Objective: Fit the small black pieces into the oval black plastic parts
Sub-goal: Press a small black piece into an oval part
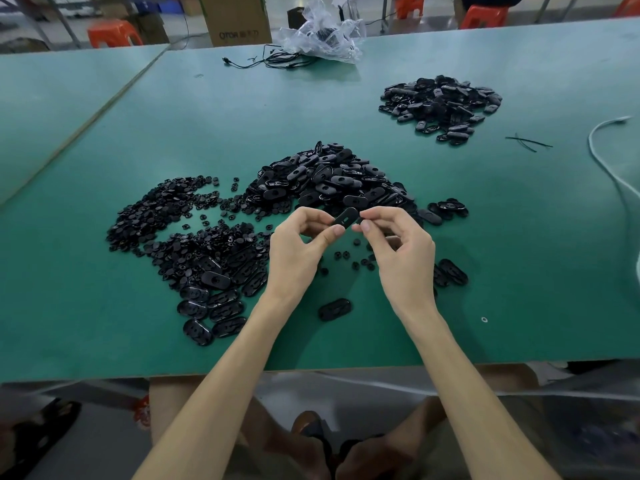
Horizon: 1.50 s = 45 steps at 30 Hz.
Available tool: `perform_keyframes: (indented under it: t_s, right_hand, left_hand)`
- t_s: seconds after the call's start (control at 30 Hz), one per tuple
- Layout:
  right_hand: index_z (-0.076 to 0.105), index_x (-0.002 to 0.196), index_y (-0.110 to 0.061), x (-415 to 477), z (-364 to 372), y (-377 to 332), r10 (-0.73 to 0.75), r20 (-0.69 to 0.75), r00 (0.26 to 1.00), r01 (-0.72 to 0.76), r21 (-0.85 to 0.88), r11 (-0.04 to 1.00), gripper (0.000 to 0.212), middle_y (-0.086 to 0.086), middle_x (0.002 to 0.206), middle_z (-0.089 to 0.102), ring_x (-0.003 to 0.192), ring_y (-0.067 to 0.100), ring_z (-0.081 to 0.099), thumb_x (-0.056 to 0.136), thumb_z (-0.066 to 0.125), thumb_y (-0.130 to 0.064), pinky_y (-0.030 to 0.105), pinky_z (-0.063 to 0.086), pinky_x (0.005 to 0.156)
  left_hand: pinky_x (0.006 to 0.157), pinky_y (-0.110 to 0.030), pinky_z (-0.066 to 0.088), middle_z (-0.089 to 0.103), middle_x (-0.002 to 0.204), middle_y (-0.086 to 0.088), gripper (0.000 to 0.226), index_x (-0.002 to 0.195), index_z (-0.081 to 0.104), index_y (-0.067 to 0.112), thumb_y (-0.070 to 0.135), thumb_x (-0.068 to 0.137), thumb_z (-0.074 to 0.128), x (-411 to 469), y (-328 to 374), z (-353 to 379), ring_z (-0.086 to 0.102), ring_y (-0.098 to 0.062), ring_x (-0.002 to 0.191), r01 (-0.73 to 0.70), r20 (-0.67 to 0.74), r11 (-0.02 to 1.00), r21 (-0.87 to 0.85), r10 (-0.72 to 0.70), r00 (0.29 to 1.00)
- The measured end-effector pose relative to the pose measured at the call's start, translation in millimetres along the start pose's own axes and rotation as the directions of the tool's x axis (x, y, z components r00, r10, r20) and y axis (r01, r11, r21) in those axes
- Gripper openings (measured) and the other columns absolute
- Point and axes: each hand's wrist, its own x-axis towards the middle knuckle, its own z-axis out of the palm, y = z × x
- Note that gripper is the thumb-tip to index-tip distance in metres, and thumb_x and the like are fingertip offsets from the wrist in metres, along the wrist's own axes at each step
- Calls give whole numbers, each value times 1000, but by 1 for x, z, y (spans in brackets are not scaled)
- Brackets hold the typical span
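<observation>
Left hand (pixel 304 244) pinches oval part (pixel 346 218); right hand (pixel 398 244) pinched at its end, contents unclear. Best to seat the small piece squarely in the slot.

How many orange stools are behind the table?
4 orange stools: one far left, one top centre, one right of it, one cut off top right. More may be hidden.

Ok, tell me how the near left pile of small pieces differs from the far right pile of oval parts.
The small-piece pile sprawls wide and thin close to the person; the far oval-part pile is compact and farther off. The small-piece pile holds tiny round pieces; the far oval-part pile holds larger elongated ovals. Both are black, on the green table.
</observation>
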Motion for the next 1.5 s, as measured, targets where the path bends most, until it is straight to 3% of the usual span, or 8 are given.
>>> perform_keyframes:
  t_s: [0.4, 0.77, 1.07, 1.27, 1.5]
  right_hand:
    - [76, 100, -23, 2, 0, 4, 12, -14, 1000, -13, -54, 998, 10, -9, 100, 73, 94, 9, 69, 99, 71, -13, 24, 54, 81]
    - [74, 100, -24, 0, 5, 4, -74, 1, 997, 73, -200, 977, 15, -6, 97, 70, 87, 10, 66, 95, 74, -10, 13, 50, 76]
    - [74, 97, -19, -1, 5, 4, -90, -11, 996, 85, -239, 967, 8, -9, 97, 65, 84, 9, 63, 95, 75, -11, 11, 46, 72]
    - [78, 114, -14, -4, 7, 7, -227, 61, 972, 234, -336, 912, 18, -4, 105, 64, 89, 7, 60, 100, 69, -9, 14, 45, 76]
    - [73, 128, -17, -4, 9, 10, -256, 127, 958, 284, -348, 893, 32, -4, 108, 60, 89, 6, 57, 102, 60, -3, 16, 45, 77]
  left_hand:
    - [68, -9, 43, 72, 88, 11, 14, 94, 72, 17, 18, 87, 83, 1, -3, 1, 64, 1, 82, -68, 49, 997, 47, 66, 997]
    - [74, -17, 42, 72, 87, 17, 17, 93, 69, 25, 20, 86, 84, 0, -5, 1, 67, -3, 87, -93, 117, 994, 52, 86, 989]
    - [74, -10, 42, 73, 87, 12, 16, 94, 71, 17, 17, 86, 84, 0, -5, 2, 66, -3, 83, -110, 112, 993, 29, 106, 988]
    - [68, -13, 43, 74, 92, 7, 11, 97, 70, 17, 19, 92, 79, 1, -5, 1, 67, -3, 84, -73, 70, 997, -4, 73, 995]
    - [73, -22, 50, 75, 99, 5, 11, 104, 71, 17, 19, 95, 76, 2, -8, 1, 70, -7, 91, -13, 73, 1000, -25, 14, 997]
